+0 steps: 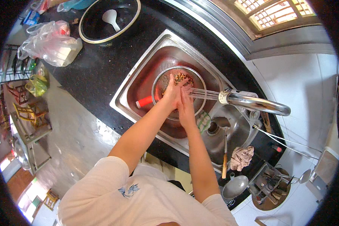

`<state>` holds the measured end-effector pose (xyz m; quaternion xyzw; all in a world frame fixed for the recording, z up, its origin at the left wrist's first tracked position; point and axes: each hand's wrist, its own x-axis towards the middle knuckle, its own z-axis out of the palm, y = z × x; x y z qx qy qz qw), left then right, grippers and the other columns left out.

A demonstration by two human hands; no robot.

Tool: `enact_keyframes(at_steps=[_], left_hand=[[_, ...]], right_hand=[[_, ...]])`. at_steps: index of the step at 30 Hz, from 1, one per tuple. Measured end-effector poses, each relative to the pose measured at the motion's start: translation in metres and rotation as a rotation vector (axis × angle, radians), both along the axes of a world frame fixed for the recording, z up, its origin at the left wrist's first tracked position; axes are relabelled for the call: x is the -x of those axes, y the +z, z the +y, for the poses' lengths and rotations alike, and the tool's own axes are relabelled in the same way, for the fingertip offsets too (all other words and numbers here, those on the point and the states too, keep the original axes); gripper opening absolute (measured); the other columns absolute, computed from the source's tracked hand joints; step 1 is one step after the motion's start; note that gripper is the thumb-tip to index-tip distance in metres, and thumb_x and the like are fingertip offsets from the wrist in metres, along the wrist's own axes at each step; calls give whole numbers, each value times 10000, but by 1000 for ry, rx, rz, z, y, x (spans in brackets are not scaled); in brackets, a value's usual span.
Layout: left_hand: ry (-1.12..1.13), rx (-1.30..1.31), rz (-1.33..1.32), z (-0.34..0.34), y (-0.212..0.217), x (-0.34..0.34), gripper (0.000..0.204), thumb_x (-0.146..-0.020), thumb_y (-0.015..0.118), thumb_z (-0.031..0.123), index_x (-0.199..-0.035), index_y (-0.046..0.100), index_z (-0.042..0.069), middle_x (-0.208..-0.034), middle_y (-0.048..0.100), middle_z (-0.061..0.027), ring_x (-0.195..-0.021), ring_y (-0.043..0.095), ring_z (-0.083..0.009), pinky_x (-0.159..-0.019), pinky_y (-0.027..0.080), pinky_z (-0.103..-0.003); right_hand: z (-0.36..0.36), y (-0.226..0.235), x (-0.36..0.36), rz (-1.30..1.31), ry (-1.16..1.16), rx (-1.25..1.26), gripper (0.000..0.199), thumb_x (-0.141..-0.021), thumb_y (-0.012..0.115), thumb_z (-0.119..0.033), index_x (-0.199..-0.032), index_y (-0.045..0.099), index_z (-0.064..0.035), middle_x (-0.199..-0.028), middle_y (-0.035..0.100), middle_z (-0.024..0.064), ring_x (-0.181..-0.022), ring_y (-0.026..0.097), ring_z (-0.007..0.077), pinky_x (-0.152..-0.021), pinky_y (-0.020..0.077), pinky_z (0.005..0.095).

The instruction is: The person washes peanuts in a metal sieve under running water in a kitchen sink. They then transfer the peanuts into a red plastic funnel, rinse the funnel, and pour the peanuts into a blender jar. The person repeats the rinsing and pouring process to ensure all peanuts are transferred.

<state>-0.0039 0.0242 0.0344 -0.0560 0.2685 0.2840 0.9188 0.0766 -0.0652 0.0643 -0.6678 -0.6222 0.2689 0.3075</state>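
Water streams sideways from the chrome tap (258,102) onto my two hands. My left hand (172,94) has its thumb and fingers stretched out, with the palm side turned to my right hand. Laid against it, my right hand (185,103) has its fingers extended and fairly flat. I see nothing held in either hand. Below them, a round metal-rimmed pan or strainer (157,80) with a red handle (144,101) sits in the large sink basin (139,81). Small brown and yellowish bits (181,77) lie inside it. My hands partly hide its middle.
A smaller basin (233,141) holds a wooden-handled ladle (225,154); a green-white sponge (203,122) lies beside it. A crumpled cloth (242,158) sits right. Back left are a plastic bag (51,43) and a black round vessel (92,24) with a white paddle (110,18).
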Motion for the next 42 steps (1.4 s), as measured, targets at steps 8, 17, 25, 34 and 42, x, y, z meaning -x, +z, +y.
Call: enact_keyframes(at_steps=[8, 17, 25, 34, 42], left_hand=[[-161, -291, 555, -8, -4, 7, 349, -952, 429, 130, -1255, 465, -39, -1175, 573, -153, -1010, 590, -275, -897, 488, -392], [-480, -1368, 1548, -2, -20, -21, 275, -837, 454, 212, -821, 677, 53, -790, 638, -236, -771, 634, -376, -685, 491, -467], [-866, -1437, 1532, 13, 24, -33, 166, -797, 557, 202, -854, 667, 92, -808, 670, -145, -777, 656, -321, -666, 520, -425], [-87, -1567, 1287, -8, -5, 3, 248, -834, 486, 124, -1021, 622, 35, -889, 657, -200, -784, 647, -367, -673, 510, -447], [-459, -1010, 1343, -4, 30, 21, 207, -856, 509, 52, -1017, 636, 21, -854, 670, -173, -723, 651, -358, -712, 510, -436]], right_hand=[[34, -18, -23, 823, -568, 62, 302, -884, 515, -10, -1183, 548, 16, -1191, 578, 142, -1082, 567, 300, -916, 468, 358], [51, 4, -22, 1672, -673, 23, 248, -896, 552, -60, -1141, 554, -19, -1100, 598, 106, -1047, 563, 250, -906, 470, 366], [22, 7, -26, 1653, -832, -63, 289, -911, 547, -120, -1161, 522, 23, -1108, 559, 104, -1043, 534, 251, -939, 442, 377], [33, 5, -27, 1680, -675, 66, 329, -914, 522, -152, -1213, 520, -16, -1158, 561, 125, -1071, 528, 248, -892, 446, 364], [50, 14, -28, 2192, -424, 153, 404, -937, 426, -189, -1304, 471, -27, -1374, 437, 180, -1274, 405, 297, -1036, 341, 420]])
